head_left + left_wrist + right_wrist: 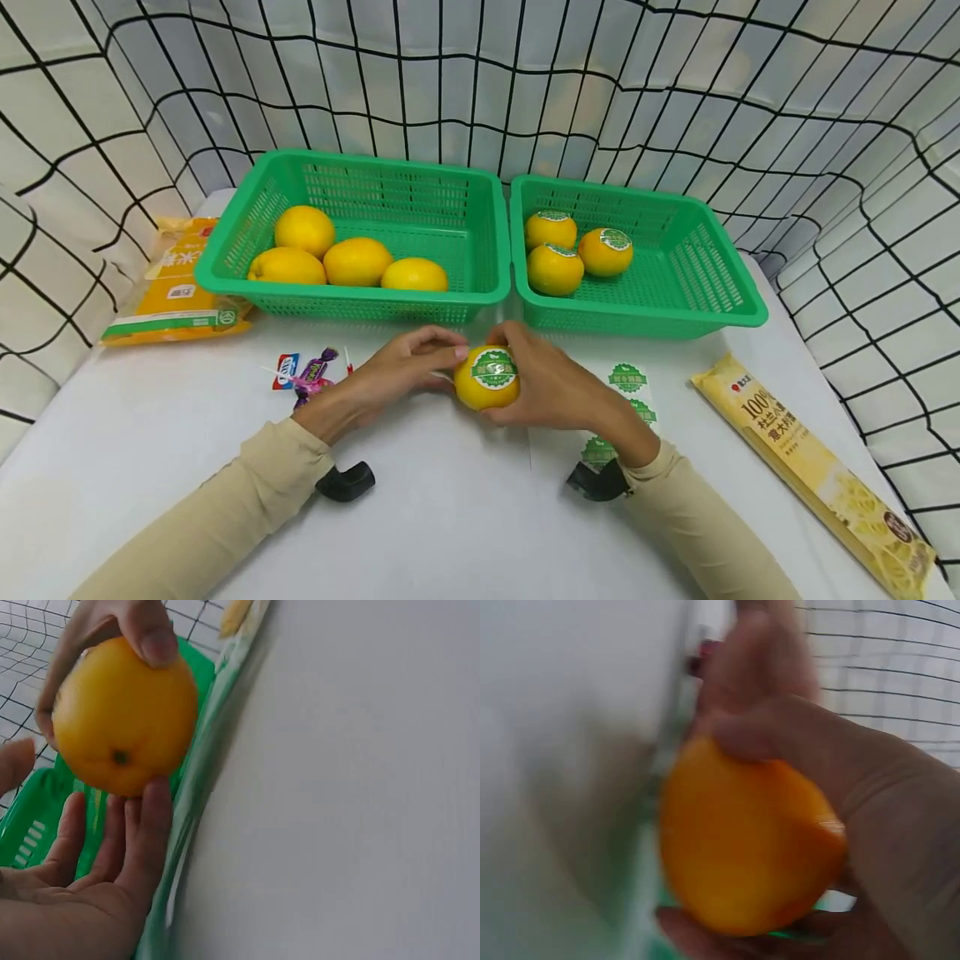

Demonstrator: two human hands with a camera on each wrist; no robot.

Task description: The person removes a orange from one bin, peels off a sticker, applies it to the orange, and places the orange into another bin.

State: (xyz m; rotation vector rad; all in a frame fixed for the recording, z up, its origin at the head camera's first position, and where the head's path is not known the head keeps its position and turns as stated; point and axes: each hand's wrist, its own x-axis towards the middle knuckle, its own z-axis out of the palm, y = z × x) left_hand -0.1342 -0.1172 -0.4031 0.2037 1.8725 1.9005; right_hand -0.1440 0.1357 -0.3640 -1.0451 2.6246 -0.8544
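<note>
My right hand (558, 383) grips an orange (480, 393) above the white table, thumb on one side and fingers on the other. A green and white round sticker (495, 368) sits on its upper face. In the left wrist view the orange (124, 724) shows its bare underside with a small stem mark. My left hand (405, 371) is at its left side. Its fingers (154, 840) are extended with the tips right at the fruit, while the thumb stands apart. The right wrist view is blurred, with the right thumb (757, 735) pressed on the orange.
A green basket (442, 237) at back left holds several oranges without visible stickers. The green basket (675, 267) beside it holds three stickered oranges. A sticker sheet (628, 379) lies partly under my right forearm. Wrapped candies (311, 375), an orange bag (180, 292) and a pasta packet (810, 475) lie around.
</note>
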